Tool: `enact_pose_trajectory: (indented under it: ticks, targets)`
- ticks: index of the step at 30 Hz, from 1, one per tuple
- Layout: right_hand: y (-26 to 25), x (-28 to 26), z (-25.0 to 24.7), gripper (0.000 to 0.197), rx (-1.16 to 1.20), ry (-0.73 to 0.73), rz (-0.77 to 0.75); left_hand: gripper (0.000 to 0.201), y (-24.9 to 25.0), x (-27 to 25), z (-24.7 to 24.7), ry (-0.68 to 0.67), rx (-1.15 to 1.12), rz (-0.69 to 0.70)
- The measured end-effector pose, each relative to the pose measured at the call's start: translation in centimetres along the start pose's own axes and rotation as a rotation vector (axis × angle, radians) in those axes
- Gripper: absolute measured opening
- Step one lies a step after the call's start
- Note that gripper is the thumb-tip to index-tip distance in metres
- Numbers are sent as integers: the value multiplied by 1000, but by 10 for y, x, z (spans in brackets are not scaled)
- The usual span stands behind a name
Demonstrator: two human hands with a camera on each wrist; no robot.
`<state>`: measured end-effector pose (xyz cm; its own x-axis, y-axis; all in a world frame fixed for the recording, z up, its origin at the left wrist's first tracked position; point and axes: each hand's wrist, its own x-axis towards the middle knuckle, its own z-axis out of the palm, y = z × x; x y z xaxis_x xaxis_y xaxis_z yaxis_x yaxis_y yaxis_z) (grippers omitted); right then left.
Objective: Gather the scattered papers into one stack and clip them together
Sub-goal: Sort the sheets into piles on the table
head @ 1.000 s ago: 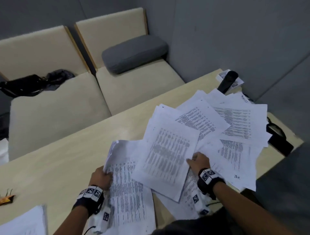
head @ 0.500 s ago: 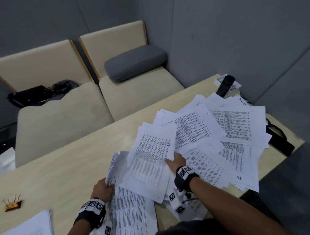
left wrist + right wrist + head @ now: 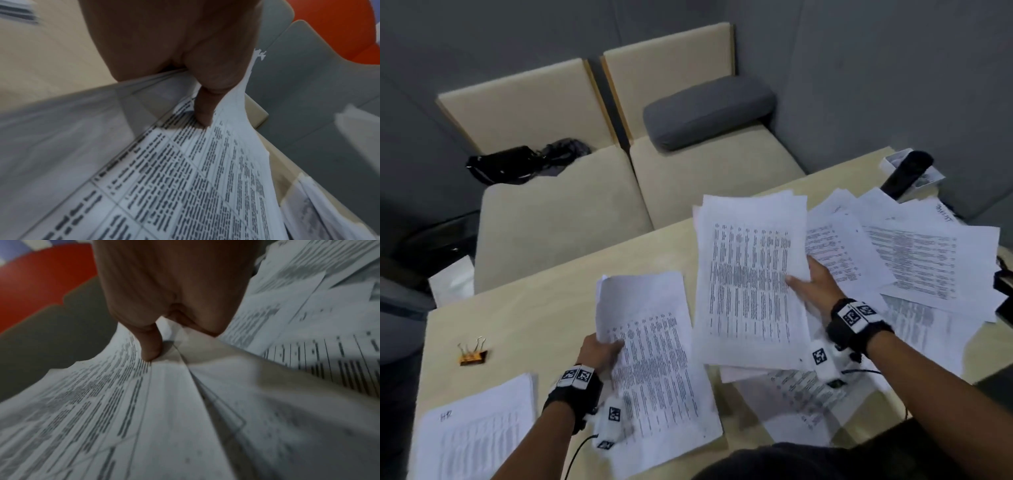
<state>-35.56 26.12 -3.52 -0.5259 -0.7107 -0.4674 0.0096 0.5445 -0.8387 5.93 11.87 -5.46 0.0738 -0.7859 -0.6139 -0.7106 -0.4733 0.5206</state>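
A: On the pale wooden table (image 3: 544,308) we see two bundles of white printed sheets lifted up. Our left hand (image 3: 601,353) grips the left bundle of printed sheets (image 3: 650,346) at its left edge; in the left wrist view the thumb (image 3: 203,112) presses on the top page (image 3: 185,186) and the other fingers are hidden under the paper.

B: And our right hand (image 3: 813,284)?

A: It pinches the right bundle of printed sheets (image 3: 750,284) at the right edge, thumb (image 3: 151,345) on the printed side, fingers behind. The two bundles are side by side, just apart.

B: Where are the other papers?

A: Many loose white sheets (image 3: 928,260) lie overlapping at the right end of the table. One more white stack with handwriting on top (image 3: 472,438) lies at the near left corner. The small orange binder clip with wire handles (image 3: 472,353) rests on the table to the left of the left hand, well apart from both bundles.

B: Behind the table?

A: Beige cushioned seats (image 3: 558,212) with a grey bolster pillow (image 3: 709,109) and a black bag (image 3: 506,164)
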Motion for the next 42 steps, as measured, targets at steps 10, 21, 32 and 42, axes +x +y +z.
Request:
enact_pose_trajectory:
  ticks: [10,21,32,42]
  targets:
    - [24,-51,129,61,-371,-395,125,38,17,-29,46,-303,-388,93]
    - [-52,-57,117,104,71,-282,-58,13,54,-66,-12,-149,-437,454]
    - [-162,-84,138,51,215,-299,-488,38,99,-104,-77,-50,-730,727]
    - [-142,-66,161,35,78,-275,-436,42,98,-101,-77,198,-898,770]
